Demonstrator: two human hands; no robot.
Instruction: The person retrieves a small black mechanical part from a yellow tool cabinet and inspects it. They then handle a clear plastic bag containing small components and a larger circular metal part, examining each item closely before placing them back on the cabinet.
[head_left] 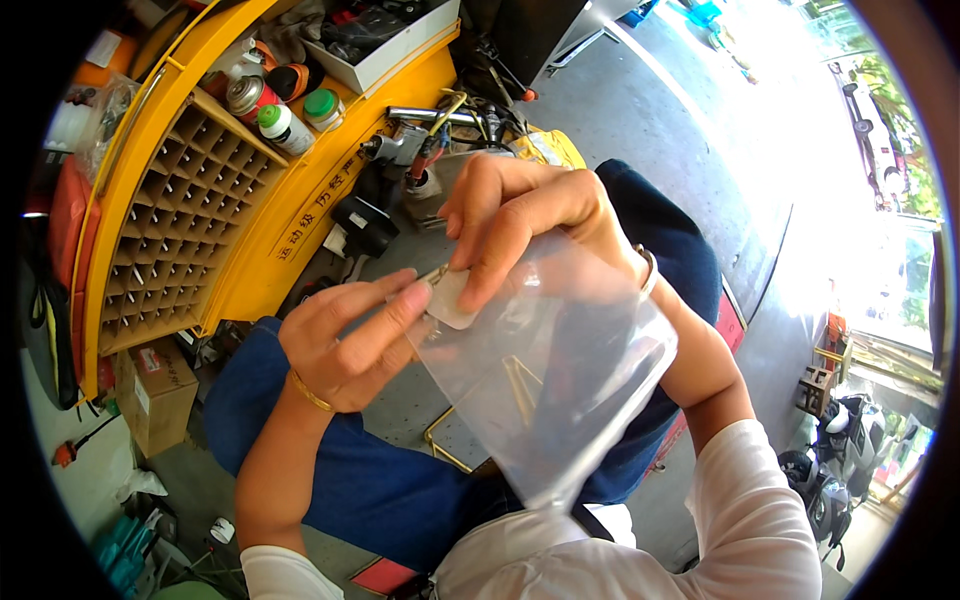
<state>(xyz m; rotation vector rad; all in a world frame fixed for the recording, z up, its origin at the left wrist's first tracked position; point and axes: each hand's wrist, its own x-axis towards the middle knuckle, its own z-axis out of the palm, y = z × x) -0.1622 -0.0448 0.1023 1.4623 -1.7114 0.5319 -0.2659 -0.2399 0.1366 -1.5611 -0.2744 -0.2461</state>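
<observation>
In front of me a clear plastic bag [560, 380] hangs slanting down, one corner toward my lap. A small, flat, pale piece [456, 304] with a thin dark metallic bit along its upper edge shows at the bag's upper left corner. My right hand [545, 215] reaches over the bag from above, with thumb and fingers closed on the pale piece and the bag beside it. My left hand [350, 335] comes from the left, its thumb and fingertips pinched at the piece's left edge. What lies between the left fingertips is partly hidden.
On the left, a yellow cart [245, 245] carries a cardboard divider grid [180, 215], spray cans [285, 128] and a white box [385, 50]. Tools, among them an impact wrench [400, 145], lie beyond my hands. A cardboard carton [155, 395] stands lower left; a motor scooter [835, 460] is at right.
</observation>
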